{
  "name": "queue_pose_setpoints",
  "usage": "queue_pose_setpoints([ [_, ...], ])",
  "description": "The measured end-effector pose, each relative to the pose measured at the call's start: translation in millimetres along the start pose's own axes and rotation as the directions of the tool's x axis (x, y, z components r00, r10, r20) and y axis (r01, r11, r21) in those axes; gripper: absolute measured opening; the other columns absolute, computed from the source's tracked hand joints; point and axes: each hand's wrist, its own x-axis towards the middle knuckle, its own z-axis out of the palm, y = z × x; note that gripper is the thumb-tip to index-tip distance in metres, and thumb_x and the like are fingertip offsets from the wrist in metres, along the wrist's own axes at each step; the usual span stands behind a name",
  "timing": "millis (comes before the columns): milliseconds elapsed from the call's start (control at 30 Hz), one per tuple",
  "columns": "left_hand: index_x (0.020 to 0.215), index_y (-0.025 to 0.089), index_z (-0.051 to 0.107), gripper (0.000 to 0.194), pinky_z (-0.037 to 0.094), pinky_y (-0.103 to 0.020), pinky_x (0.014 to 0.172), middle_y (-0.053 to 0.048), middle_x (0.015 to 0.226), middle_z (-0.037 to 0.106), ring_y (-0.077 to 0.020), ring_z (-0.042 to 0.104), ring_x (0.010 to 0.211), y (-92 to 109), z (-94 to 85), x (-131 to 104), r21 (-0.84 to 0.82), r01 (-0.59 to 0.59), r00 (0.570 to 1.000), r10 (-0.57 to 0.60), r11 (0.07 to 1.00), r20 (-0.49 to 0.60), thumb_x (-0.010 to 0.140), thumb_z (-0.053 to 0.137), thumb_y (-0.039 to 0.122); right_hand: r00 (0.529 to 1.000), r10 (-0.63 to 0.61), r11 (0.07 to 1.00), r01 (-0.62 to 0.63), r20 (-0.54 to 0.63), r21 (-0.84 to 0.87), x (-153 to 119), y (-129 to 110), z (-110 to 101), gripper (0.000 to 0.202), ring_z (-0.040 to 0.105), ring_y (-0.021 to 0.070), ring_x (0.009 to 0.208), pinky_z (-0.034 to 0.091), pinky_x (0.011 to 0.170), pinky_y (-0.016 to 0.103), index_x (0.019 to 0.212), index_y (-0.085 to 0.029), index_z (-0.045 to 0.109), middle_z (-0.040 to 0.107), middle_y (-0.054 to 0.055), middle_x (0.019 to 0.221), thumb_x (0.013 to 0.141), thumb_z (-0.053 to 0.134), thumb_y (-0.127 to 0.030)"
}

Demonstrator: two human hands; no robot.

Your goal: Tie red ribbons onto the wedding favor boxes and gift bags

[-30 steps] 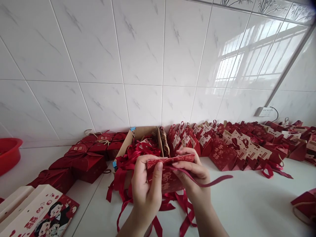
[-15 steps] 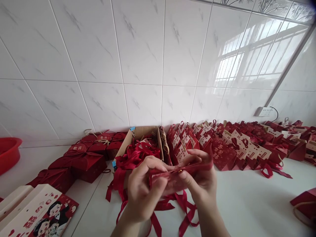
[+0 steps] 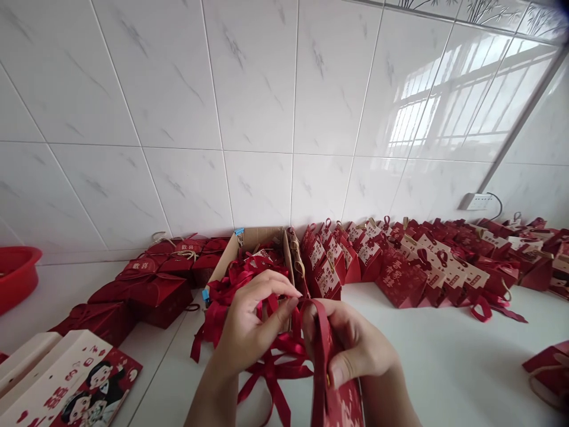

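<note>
My right hand [image 3: 355, 350] grips a red printed paper piece [image 3: 344, 400], thumb on its near face, with the piece held upright on edge. To its left, my left hand [image 3: 255, 317] has thumb and fingertips drawn together beside the top of the piece; what lies between them, perhaps a thin ribbon end, is too small to make out. Behind my hands, a cardboard box [image 3: 219, 267] holds tangled red ribbons [image 3: 235, 279], and loose ribbon strips [image 3: 278, 391] trail over its front onto the white surface.
Red gift boxes [image 3: 162, 296] stand left of the cardboard box. Rows of small red and cream boxes [image 3: 326, 279] line the tiled wall to the right. Flat cream boxes [image 3: 62, 379] lie front left; a red basin [image 3: 18, 279] stands beyond.
The red piece has turned from lying level between both hands to upright in my right hand. My left hand has come off its left end.
</note>
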Motion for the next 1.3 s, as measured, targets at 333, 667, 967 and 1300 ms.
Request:
queue_pose_setpoints([
  [333, 0.084, 0.018, 0.074, 0.009, 0.051, -0.024, 0.067, -0.006, 0.086, 0.064, -0.0158, 0.063, 0.078, 6.1, 5.5, 0.6, -0.042, 0.139, 0.989, -0.141, 0.989, -0.052, 0.084, 0.068, 0.025, 0.991, -0.063, 0.989, 0.046, -0.119, -0.14, -4.3, -0.5, -1.2, 0.033, 0.043, 0.0065, 0.056, 0.047, 0.059, 0.019, 0.081, -0.016, 0.058, 0.053, -0.004, 0.067, 0.062, 0.085, -0.02],
  [667, 0.108, 0.027, 0.074, 0.025, 0.051, -0.022, 0.071, -0.006, 0.092, 0.066, -0.015, 0.063, 0.082, 22.3, 1.4, -7.1, -0.167, 0.18, 0.979, -0.16, 0.969, 0.128, 0.091, 0.058, 0.02, 0.915, -0.241, 0.894, 0.079, -0.324, -0.442, -4.4, 2.2, 5.3, 0.027, 0.052, 0.009, 0.068, 0.047, 0.062, 0.018, 0.086, -0.018, 0.055, 0.059, -0.002, 0.077, 0.074, 0.079, -0.025],
  [967, 0.099, 0.024, 0.077, 0.024, 0.055, -0.023, 0.069, -0.008, 0.091, 0.074, -0.0191, 0.07, 0.084, 34.4, -5.8, -10.2, -0.198, 0.091, 0.986, -0.061, 0.976, 0.154, 0.088, 0.058, 0.015, 0.852, -0.503, 0.635, 0.249, -0.146, -0.731, -4.7, 1.2, 5.9, 0.021, 0.05, 0.012, 0.062, 0.043, 0.055, 0.023, 0.084, -0.02, 0.053, 0.058, 0.001, 0.073, 0.082, 0.071, -0.031],
  [1300, 0.106, 0.026, 0.075, 0.024, 0.054, -0.039, 0.09, -0.012, 0.107, 0.071, -0.0258, 0.066, 0.103, 34.6, -8.9, -13.0, -0.268, 0.135, 0.976, -0.082, 0.954, 0.201, 0.092, 0.055, 0.026, 0.732, -0.681, 0.429, 0.385, -0.013, -0.817, -3.5, 5.8, 2.3, 0.019, 0.063, 0.0195, 0.084, 0.053, 0.071, 0.033, 0.091, -0.023, 0.054, 0.066, 0.007, 0.095, 0.082, 0.071, -0.021],
])
